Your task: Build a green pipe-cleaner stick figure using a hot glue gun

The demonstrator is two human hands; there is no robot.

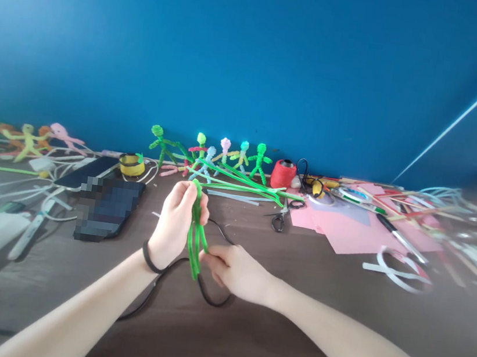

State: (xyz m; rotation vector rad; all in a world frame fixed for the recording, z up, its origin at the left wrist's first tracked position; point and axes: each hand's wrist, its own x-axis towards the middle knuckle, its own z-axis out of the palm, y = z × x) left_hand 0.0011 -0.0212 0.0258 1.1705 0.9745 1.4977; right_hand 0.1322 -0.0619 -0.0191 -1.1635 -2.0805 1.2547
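Head view: at the frame's centre, the left hand (175, 223) is closed around the top of some bent green pipe cleaners (195, 240). Right hand (235, 269), fingers curled, meets their lower side; whether it grips, I cannot tell. Scissors (284, 211) lie right of centre on the bench (286, 349).

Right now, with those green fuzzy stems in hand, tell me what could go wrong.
The green fuzzy stems hang below the left hand as a loose bundle, so they might slip out of line if its grip eases. The black cable loops close to the right hand and could get snagged. Reaching forward might topple the standing green figure, which has loose stems lying in front of it.
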